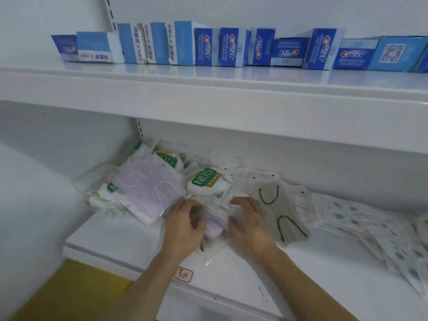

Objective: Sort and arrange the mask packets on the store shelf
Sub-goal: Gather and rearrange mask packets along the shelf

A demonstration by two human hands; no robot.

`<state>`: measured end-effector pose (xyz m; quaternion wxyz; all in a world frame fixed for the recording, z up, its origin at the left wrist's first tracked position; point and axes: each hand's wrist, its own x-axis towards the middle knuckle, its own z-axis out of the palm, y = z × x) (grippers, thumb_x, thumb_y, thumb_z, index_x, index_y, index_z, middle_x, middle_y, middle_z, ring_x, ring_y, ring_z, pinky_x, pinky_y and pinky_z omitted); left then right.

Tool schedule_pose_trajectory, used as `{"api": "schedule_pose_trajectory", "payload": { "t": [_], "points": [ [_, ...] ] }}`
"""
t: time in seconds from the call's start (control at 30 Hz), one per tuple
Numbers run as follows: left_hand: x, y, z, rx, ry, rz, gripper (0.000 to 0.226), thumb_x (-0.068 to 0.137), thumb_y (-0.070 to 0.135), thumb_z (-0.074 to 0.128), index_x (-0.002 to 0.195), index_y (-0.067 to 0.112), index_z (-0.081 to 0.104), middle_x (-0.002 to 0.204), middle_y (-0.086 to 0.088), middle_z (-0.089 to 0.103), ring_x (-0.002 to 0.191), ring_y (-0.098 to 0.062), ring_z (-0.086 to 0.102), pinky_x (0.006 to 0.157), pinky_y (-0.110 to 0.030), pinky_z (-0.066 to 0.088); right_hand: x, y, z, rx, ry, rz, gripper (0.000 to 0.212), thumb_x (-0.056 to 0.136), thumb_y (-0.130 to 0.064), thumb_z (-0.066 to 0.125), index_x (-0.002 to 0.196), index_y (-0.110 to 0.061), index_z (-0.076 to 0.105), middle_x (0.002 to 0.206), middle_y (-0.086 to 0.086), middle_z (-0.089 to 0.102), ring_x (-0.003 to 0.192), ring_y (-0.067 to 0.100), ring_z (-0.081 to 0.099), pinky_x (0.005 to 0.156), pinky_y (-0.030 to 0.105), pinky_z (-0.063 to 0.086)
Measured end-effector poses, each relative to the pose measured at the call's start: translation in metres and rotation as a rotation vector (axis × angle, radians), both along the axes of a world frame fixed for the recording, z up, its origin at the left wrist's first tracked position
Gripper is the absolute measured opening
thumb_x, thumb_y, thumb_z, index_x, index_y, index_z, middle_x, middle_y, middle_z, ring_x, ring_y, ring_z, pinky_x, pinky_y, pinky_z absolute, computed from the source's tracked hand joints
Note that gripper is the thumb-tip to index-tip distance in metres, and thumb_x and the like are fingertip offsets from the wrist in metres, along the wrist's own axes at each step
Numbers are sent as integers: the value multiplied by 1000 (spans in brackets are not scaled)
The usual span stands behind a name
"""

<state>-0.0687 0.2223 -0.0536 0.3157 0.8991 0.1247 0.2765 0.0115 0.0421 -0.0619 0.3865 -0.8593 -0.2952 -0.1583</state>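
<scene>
Gripping a lilac mask packet at the lower shelf's front, the left hand curls its fingers round one end; the right hand rests spread, fingers relaxed, on its other end. Sorting seems under way. Next it likely joins the larger lilac packet, left of the N95 packet and beige packet.

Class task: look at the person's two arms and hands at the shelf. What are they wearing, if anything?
Nothing shows on either. The left hand and the right hand are bare, with no gloves, rings or watch in view. Both forearms are uncovered up to the picture's bottom edge; no sleeve shows.
</scene>
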Motion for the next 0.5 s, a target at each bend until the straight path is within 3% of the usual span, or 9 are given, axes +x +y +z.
{"api": "schedule_pose_trajectory", "payload": {
  "t": [0.13, 0.2, 0.27, 0.37, 0.5],
  "points": [
    [-2, 0, 0, -62, -30, -64, 21, 73, 21, 61, 93, 26, 66, 93, 19, 60, 82, -8, 62, 71, -35, 56, 10, 29, 17, -93, 22, -19, 60, 72, -22, 64, 131, -26, 53, 135, -4, 54, 126, 21, 48, 99, 48, 46],
    [1, 1, -1, -83, -39, -59, 18, 75, 13, 67, 89, 25, 67, 89, 18, 60, 79, -4, 61, 69, -31, 55, 20, 42, 32, -244, 94, 65, 78, 73, -29, 64, 146, -33, 37, 155, -7, 35, 143, 19, 29, 113, 46, 35],
    [4, 2, -3, -111, -49, -40, 19, 76, 7, 70, 84, 24, 66, 85, 16, 60, 77, -5, 60, 68, -30, 54, 32, 57, 40, -380, 98, 132, 86, 75, -35, 66, 152, -38, 27, 162, -8, 22, 150, 20, 17, 116, 47, 28],
    [4, 2, -5, -141, -47, -32, 20, 77, 4, 69, 82, 23, 66, 82, 13, 63, 76, -5, 61, 69, -30, 53, 49, 77, 35, -396, 67, 197, 67, 83, -22, 62, 146, -37, 45, 157, -6, 39, 145, 23, 31, 113, 47, 39],
    [4, 2, -7, -119, -21, -28, 18, 78, 7, 66, 83, 24, 66, 78, 12, 66, 72, -7, 62, 69, -36, 55, 50, 75, 35, -107, -24, 135, 46, 90, 3, 52, 126, -18, 71, 133, 3, 67, 126, 21, 56, 115, 42, 41]
  ]
}}
